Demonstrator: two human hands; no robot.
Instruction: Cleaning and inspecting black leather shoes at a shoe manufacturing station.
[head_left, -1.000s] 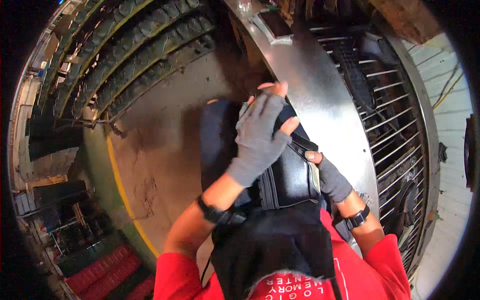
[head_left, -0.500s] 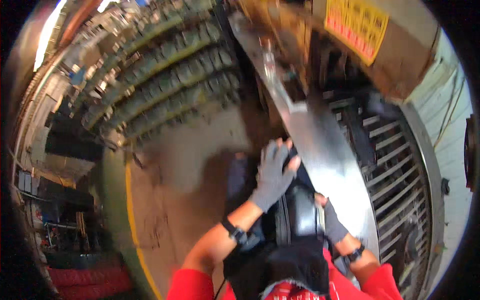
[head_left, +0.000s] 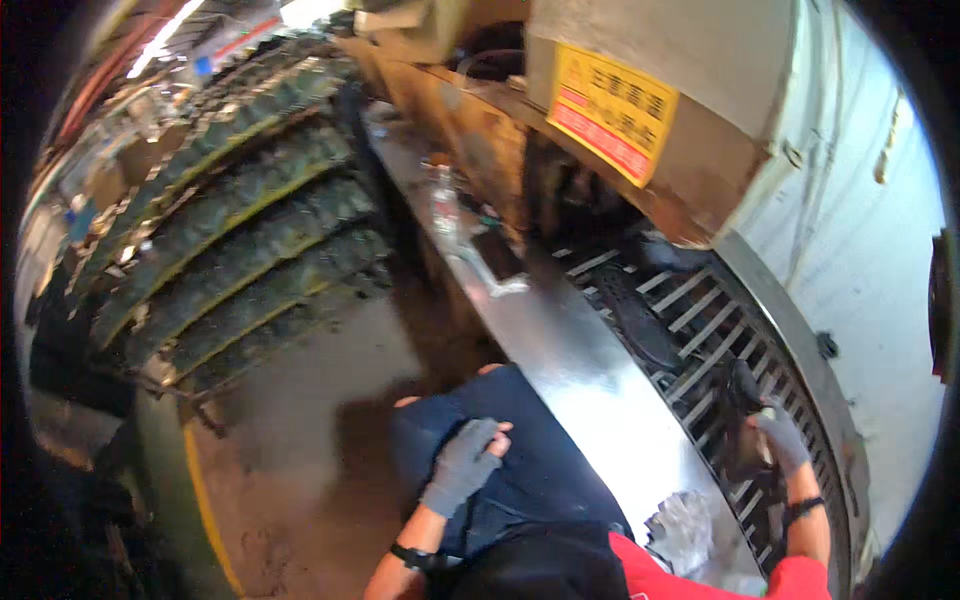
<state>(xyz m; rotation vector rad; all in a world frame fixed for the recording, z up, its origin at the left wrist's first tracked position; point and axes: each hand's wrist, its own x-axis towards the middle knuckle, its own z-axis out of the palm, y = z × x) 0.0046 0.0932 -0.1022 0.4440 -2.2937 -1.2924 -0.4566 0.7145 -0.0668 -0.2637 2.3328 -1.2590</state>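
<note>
My left hand (head_left: 466, 465), in a grey glove with bare fingertips, rests over my dark-clothed lap. Its fingers are curled in, and whatever lies inside them, if anything, is hidden. Out to the right, my gloved right hand (head_left: 782, 437) reaches over the slatted conveyor (head_left: 700, 322). Its fingers are closed on the edge of a dark shoe (head_left: 738, 445), which is blurred and lies along the slats. Farther up the slats is another dark shoe (head_left: 640, 322), apart from my hands.
A shiny metal ledge (head_left: 570, 385) runs between my lap and the conveyor. On it are a crumpled clear plastic bag (head_left: 683, 530) and a clear bottle (head_left: 443, 200). A housing with a yellow-red sign (head_left: 613, 112) overhangs the conveyor. Loaded racks (head_left: 240, 215) stand at left.
My right hand has moved from my lap to the conveyor. The glossy black item on my lap is no longer there. My left hand has drawn back and curled; the view has shifted right.
</note>
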